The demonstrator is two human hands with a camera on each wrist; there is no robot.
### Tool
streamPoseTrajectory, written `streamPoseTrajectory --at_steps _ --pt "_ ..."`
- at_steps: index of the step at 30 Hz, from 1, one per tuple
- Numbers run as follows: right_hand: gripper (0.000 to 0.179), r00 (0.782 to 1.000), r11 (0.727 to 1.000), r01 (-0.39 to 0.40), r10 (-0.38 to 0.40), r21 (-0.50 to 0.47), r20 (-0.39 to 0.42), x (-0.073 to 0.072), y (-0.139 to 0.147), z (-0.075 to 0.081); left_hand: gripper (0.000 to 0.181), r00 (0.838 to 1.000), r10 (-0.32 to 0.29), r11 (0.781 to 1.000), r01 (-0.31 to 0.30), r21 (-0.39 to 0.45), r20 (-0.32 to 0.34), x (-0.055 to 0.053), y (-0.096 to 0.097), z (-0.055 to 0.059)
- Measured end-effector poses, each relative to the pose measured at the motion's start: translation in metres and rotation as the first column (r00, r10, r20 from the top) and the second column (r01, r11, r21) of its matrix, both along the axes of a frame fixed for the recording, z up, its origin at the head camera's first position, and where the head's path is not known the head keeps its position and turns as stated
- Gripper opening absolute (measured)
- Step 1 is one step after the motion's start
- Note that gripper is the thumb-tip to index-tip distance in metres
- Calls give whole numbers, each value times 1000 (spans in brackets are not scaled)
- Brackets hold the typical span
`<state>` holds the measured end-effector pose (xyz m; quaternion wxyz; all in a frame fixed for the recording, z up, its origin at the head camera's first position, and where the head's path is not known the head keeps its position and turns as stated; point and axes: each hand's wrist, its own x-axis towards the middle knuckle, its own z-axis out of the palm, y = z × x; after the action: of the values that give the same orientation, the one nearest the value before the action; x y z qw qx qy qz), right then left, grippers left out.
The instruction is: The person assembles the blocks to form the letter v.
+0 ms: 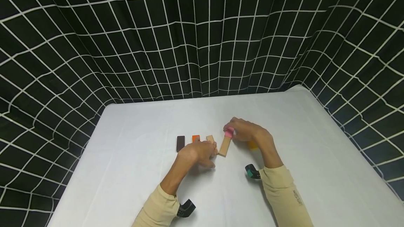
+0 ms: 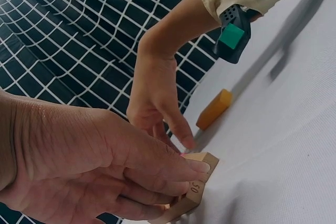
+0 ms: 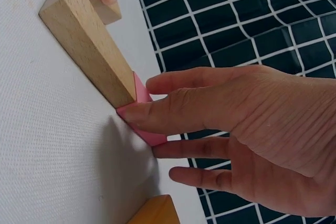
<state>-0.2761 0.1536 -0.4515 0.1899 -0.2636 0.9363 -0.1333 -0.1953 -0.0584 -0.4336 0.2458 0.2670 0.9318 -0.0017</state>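
Observation:
My left hand (image 1: 200,152) pinches a plain wooden block (image 1: 210,138) between thumb and fingers. In the left wrist view, dark digits mark the end of the wood (image 2: 195,195) in that grip. A second, longer wooden block (image 1: 224,146) lies slantwise on the table, its near end close to the left fingertips. At its far end sits a pink block (image 3: 142,121), lined up against it. The thumb and fingers of my right hand (image 1: 247,130) hold this pink block from both sides. Part of the pink block is hidden behind the right thumb.
Left of the left hand lie an orange block (image 1: 196,137), partly covered by it, and a dark brown block (image 1: 180,144). A yellow block (image 1: 253,145) lies beneath the right wrist. Dark grid-patterned curtain (image 1: 208,38) surrounds the white table (image 1: 126,171).

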Motion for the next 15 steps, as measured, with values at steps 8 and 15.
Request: streamPoseTrajectory --at_steps 8,15 --pt "60 999 999 -23 23 -27 21 2 -1 2 73 1000 19 1000 -19 8 -4 -1 -1 1" --pt "63 1000 999 -1 0 42 12 3 -7 -1 72 1000 11 1000 -11 -16 21 -2 0 -2"
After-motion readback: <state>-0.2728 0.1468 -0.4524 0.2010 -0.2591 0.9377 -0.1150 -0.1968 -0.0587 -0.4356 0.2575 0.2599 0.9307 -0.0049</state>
